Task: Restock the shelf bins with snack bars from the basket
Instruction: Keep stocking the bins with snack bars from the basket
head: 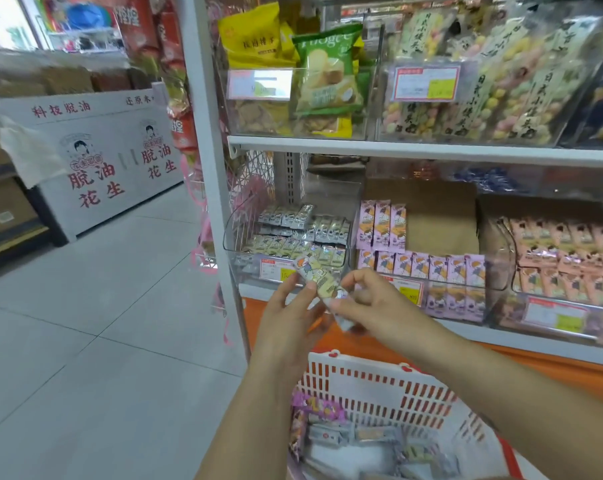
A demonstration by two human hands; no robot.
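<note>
one head-worn view looks forward and down, close to the shelf bins and basket.

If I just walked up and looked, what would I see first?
Probably the two hands, left hand and right hand, pinching one pale yellow snack bar right in the middle, in front of the lower shelf's clear bin of matching bars. Below them sits a white basket with more bars inside, and rows of purple bars fill the next bin to the right.
</note>
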